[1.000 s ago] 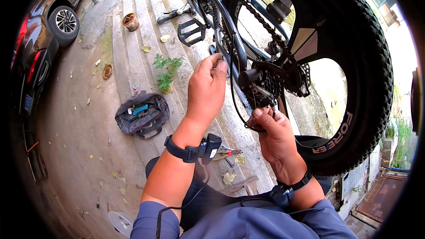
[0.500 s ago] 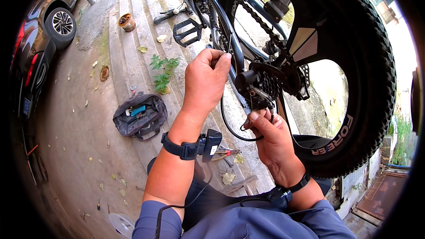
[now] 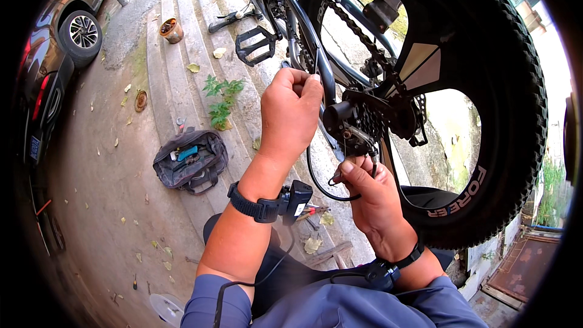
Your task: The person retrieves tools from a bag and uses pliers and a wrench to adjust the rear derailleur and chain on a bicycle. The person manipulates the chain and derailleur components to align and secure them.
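Observation:
My left hand point(image 3: 290, 108) is closed beside the bicycle's frame tube point(image 3: 327, 76), thumb against curled fingers, pinching a black cable housing point(image 3: 311, 161). The housing loops down from there toward the rear derailleur point(image 3: 355, 138). Just below the derailleur, the thumb and fingertips of my right hand point(image 3: 371, 191) pinch a thin cable end with a small bent loop beside it. What lies inside both grips is mostly hidden. Behind the derailleur are the rear sprockets point(image 3: 371, 118) and chain point(image 3: 366, 35), next to the thick-treaded rear wheel point(image 3: 527, 115). A black pedal point(image 3: 255, 46) sits farther off.
On the steps at left lies an open dark tool bag point(image 3: 191, 161) with a blue item inside. Red-handled pliers point(image 3: 314, 211) rest below my left wrist. A leafy plant point(image 3: 223, 100), a small brown pot point(image 3: 171, 30) and a parked car point(image 3: 61, 42) are farther away.
My left hand has shifted slightly to the right, still pinching the housing. The right hand stays by the derailleur, slightly lower. The whole view has moved a little.

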